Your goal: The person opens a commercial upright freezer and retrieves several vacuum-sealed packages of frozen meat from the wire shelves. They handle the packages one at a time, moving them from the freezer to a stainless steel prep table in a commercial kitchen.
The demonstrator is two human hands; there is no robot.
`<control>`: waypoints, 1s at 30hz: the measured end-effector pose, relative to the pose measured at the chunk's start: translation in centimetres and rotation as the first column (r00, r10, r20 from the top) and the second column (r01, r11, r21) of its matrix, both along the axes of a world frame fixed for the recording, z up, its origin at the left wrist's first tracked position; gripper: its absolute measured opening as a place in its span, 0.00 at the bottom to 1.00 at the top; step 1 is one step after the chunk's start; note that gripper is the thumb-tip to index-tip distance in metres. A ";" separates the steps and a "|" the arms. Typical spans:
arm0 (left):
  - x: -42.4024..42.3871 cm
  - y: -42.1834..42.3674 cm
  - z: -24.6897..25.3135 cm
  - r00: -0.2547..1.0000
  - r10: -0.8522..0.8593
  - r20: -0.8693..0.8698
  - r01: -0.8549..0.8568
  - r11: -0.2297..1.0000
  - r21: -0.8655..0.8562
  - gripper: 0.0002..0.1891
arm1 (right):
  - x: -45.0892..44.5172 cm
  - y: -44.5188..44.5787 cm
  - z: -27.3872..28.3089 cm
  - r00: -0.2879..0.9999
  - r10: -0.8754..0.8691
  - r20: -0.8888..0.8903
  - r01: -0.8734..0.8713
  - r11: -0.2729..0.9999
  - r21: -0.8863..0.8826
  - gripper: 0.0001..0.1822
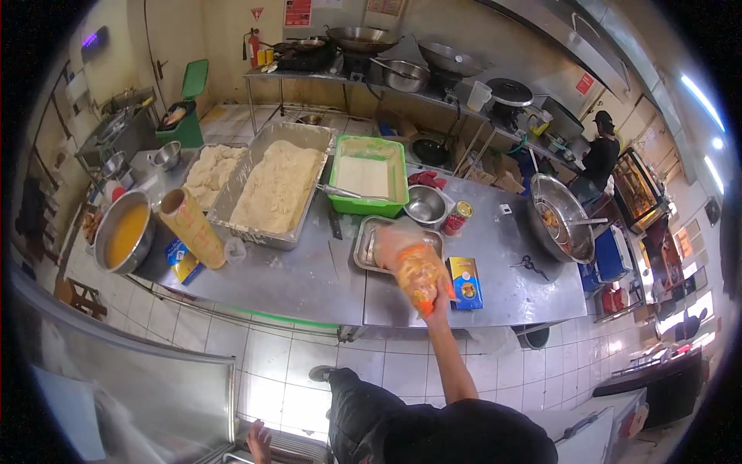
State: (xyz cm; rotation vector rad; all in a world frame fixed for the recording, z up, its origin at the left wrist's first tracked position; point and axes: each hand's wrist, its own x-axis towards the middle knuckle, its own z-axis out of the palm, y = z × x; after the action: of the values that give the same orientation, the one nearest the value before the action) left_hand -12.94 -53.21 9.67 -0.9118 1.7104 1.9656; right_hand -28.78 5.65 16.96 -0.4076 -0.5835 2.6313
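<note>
My right hand [439, 298] grips a clear plastic bag of orange and yellow food [418, 272] over the steel table's front part. The bag's blurred upper end covers part of a rectangular metal tray [366, 246]. Just right of the bag lies a blue and yellow box [465, 284]. A steel bowl [426, 204] and a red can [457, 218] stand behind the tray. My left hand [259, 442] is low at the bottom of the picture, beside a metal edge, away from the table; its fingers look bent and whether it holds anything is unclear.
Metal pans of flour-like powder [278, 185], a green tub [368, 203], a pot of orange liquid [124, 232] and a plastic film roll [194, 229] occupy the table's left and back. A large steel bowl [559, 209] stands right. A glass-like door [145, 383] is lower left. A person [600, 153] stands far right.
</note>
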 end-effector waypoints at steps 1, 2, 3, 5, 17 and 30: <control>-0.1 -0.6 -0.4 0.999 0.030 -0.020 -0.029 0.997 0.069 0.33 | 0.2 0.5 -0.5 0.996 -0.084 -0.027 0.083 0.996 -0.020 0.27; 0.0 -1.8 -1.4 0.997 0.066 -0.042 -0.060 0.989 0.134 0.33 | 0.1 0.5 -0.8 0.985 -0.163 -0.054 0.161 0.986 -0.048 0.28; 0.1 -3.1 -2.6 0.993 0.102 -0.060 -0.088 0.976 0.198 0.34 | -0.1 0.1 -0.5 0.973 -0.227 -0.045 0.222 0.971 -0.088 0.27; 0.9 -5.8 -5.2 0.988 0.099 -0.121 -0.063 0.961 0.268 0.39 | -1.9 -0.5 -1.2 0.947 -0.277 -0.160 0.260 0.958 -0.117 0.24; -0.8 0.6 -0.5 0.998 0.054 -0.022 -0.053 0.998 0.036 0.20 | -4.6 -8.3 -3.5 0.828 0.178 0.532 -0.560 0.317 0.765 0.13; 15.4 4.5 -18.9 0.745 0.646 0.168 -0.402 0.635 -0.659 0.25 | -3.3 -23.9 -10.8 0.241 0.427 0.872 -0.624 -0.619 0.476 0.07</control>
State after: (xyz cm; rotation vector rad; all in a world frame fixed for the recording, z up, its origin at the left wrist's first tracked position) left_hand 2.45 -48.75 -9.24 -2.1114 1.9633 1.3421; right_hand -32.06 -18.22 6.19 0.5699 -3.5697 1.6700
